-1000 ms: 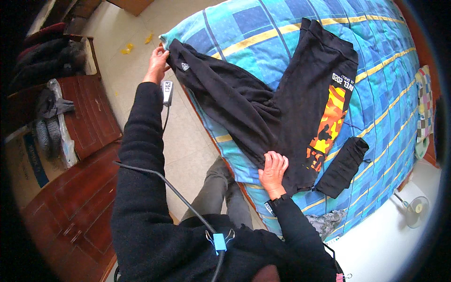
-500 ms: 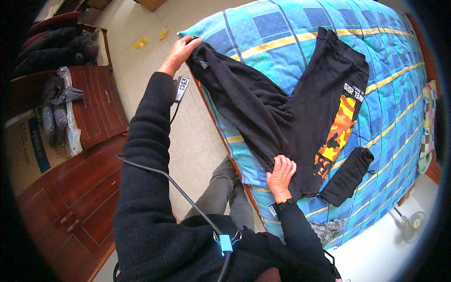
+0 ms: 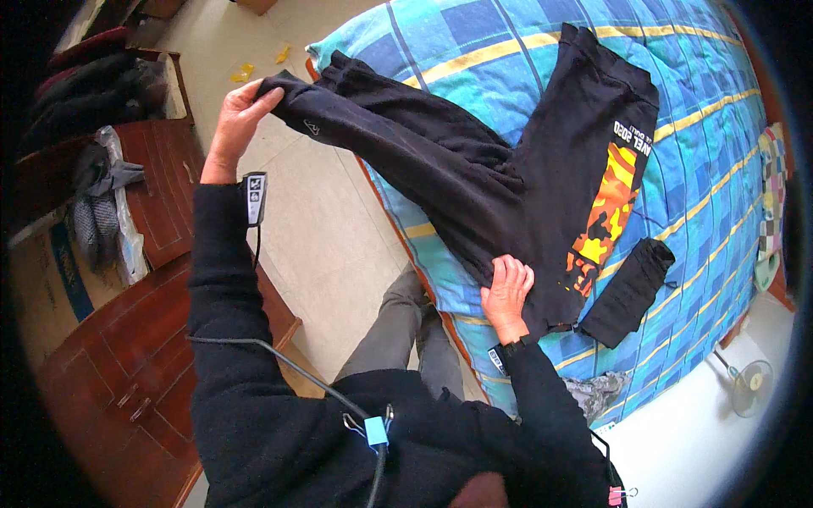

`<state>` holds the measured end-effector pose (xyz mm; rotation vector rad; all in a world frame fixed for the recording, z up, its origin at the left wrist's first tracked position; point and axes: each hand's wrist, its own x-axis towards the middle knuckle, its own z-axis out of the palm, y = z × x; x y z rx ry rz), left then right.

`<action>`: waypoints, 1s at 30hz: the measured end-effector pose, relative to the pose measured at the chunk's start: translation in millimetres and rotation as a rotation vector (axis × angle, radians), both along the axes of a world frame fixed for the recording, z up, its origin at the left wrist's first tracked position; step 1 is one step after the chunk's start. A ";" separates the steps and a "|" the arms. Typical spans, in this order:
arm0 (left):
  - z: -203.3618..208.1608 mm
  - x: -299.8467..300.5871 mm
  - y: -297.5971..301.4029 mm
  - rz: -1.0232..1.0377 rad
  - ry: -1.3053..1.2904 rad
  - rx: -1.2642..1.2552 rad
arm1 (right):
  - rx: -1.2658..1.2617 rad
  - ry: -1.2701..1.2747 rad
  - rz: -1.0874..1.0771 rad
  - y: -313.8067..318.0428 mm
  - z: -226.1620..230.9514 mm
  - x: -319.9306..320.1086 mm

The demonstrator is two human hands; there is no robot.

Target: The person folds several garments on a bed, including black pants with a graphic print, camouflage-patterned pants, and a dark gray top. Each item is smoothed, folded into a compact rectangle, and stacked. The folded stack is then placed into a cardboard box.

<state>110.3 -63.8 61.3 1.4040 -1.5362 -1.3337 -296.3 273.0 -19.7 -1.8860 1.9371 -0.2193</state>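
Note:
A black sweatshirt (image 3: 474,178) with an orange-yellow camouflage panel (image 3: 610,203) and white lettering lies folded lengthwise on the bed. My left hand (image 3: 238,123) is closed on the cuff end of one sleeve and holds it out past the bed's edge. The other sleeve (image 3: 373,80) rests on the bed behind it. At the shoulder end, my right hand (image 3: 507,292) presses with bent fingers on the fabric and grips it; its fingertips are partly hidden. To the right of that hand lies a small folded black cloth item (image 3: 628,292).
A blue plaid cover (image 3: 703,195) spreads over the bed. Grey patterned fabric (image 3: 597,391) lies at its near edge, and a small fan (image 3: 751,388) stands at the lower right. Dark red cabinets (image 3: 127,372) with clothes line the left. Yellow scraps (image 3: 243,73) lie on the floor.
My left hand has moved left and nearer, drawing the upper sleeve off the bed and uncovering the other sleeve beneath. My right hand stays at the shoulder.

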 end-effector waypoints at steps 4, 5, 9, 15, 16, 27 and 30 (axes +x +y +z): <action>15.0 8.5 20.6 -0.062 0.029 0.052 | 0.051 -0.015 0.005 -1.1 3.1 -3.4; 16.1 12.9 27.6 -0.065 0.055 0.078 | 0.058 -0.029 0.002 -1.5 3.9 -3.9; 3.1 27.6 44.8 -0.094 0.148 0.296 | 0.060 -0.008 0.023 -2.4 7.4 -3.5; -60.3 16.2 54.1 0.022 -0.074 0.836 | 0.072 0.063 0.034 -5.2 5.9 -0.5; -69.2 13.5 56.6 -0.019 -0.254 0.826 | 0.079 0.068 0.041 -5.2 5.7 -0.8; 24.8 50.4 104.6 0.063 0.724 0.239 | 0.087 0.014 -0.011 -4.7 5.0 1.7; 23.0 44.7 96.4 0.107 0.516 0.405 | 0.078 0.019 -0.008 -5.0 4.2 2.0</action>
